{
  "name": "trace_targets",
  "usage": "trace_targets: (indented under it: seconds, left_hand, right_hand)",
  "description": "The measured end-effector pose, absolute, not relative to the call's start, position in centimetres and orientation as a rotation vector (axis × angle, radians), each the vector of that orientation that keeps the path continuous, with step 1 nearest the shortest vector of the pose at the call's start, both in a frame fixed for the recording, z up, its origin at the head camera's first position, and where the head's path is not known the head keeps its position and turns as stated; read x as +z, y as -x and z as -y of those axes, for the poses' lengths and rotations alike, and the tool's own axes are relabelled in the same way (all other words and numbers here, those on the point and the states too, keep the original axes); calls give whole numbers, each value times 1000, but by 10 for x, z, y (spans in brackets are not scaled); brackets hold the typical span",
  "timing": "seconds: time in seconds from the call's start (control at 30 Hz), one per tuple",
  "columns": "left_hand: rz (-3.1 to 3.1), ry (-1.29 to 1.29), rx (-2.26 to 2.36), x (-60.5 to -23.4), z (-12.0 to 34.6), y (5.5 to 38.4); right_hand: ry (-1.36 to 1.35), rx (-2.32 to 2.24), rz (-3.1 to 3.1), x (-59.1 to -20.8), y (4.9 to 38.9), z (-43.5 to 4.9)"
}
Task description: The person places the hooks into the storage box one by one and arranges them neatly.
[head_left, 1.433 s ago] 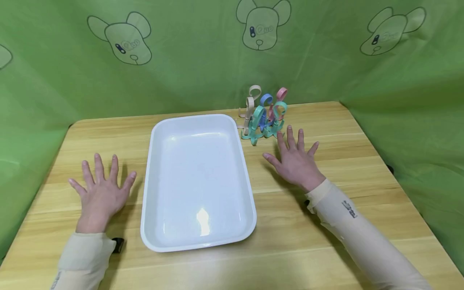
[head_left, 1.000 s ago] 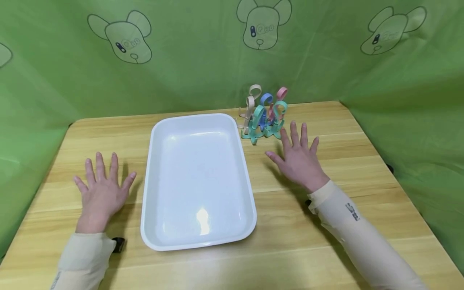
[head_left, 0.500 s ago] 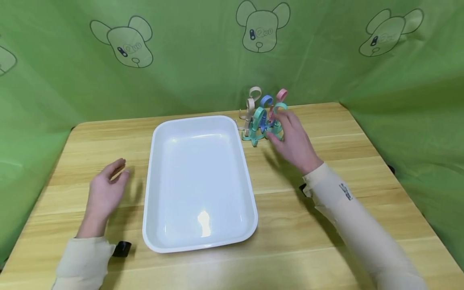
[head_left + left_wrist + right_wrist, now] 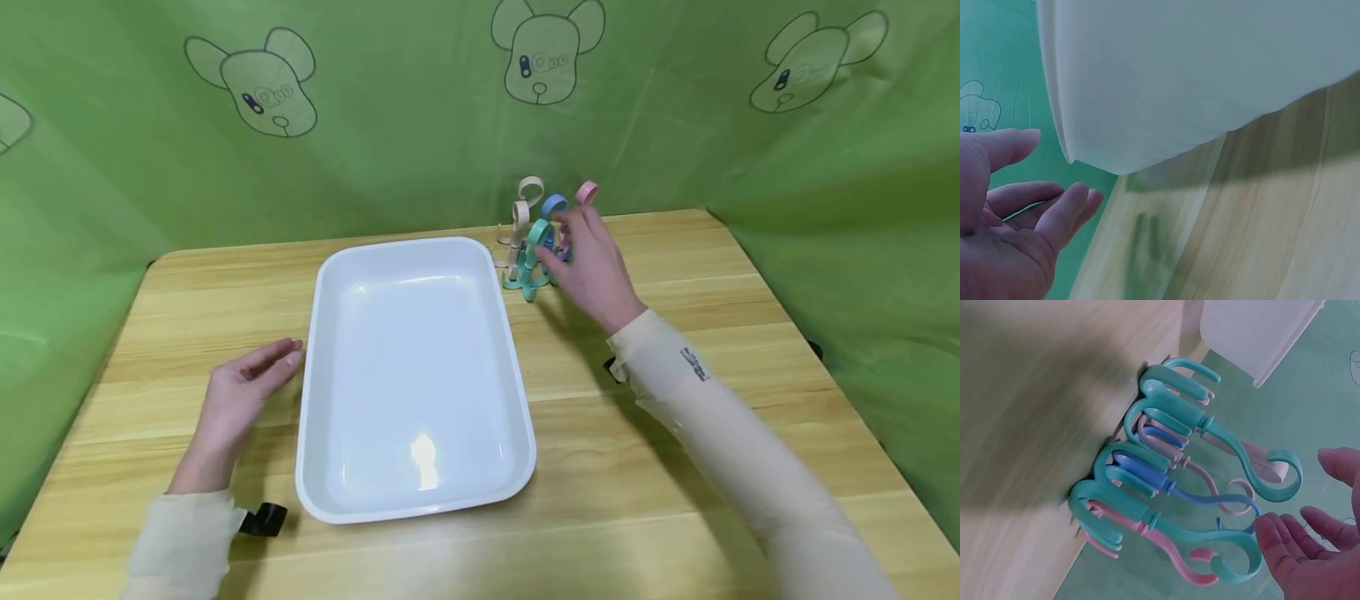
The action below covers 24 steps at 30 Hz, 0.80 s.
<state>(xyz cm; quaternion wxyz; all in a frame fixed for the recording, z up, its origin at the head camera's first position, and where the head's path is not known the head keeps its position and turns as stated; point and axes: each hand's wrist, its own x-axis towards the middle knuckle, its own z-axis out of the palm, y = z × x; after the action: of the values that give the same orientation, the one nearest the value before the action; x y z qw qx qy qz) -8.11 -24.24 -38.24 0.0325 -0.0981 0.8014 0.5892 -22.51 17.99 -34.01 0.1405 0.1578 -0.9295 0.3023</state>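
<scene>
Right hand (image 4: 596, 275) is over the hook cluster at the far side of the worktop (image 4: 615, 517), just right of the far end of the white tray (image 4: 420, 358). Hooks stand upright, packed close: front teal hook (image 4: 1175, 405), second teal hook (image 4: 1129, 503) mostly hidden by the hand in the head view, blue hook (image 4: 1144, 474) between, pink hook (image 4: 1169, 552) behind, two beige hooks (image 4: 521, 213) on the tray side. Right thumb and fingers are apart, nothing gripped; fingertips sit right by the curled tops, contact cannot be told. Left hand (image 4: 240, 392) holds nothing, fingers loosely bent, thumb clear of them, tips just beside the tray's left wall; touch there unclear too. Step in hand, by my reading: the reach, lined up for a first pick. Which hook is meant, unsure; front teal looks likeliest, thumb overlapping its curl in the head view. Next move seems to call for closing thumb and fingers on one curl only, then a straight lift, as the splayed feet look interleaved and could drag a neighbour. Green sheet (image 4: 405, 150) hangs close behind.
</scene>
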Motion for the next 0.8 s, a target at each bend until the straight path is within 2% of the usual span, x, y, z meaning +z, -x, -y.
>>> trace_targets:
  seconds: [0.37,0.8]
  left_hand:
    - [-2282,293,2027,-388,235,83]
    - [-2316,265,2022,-391,231,86]
  right_hand:
    - [-415,918,2729,-337,239,-169]
    - [-427,881,2809,-338,247,-167]
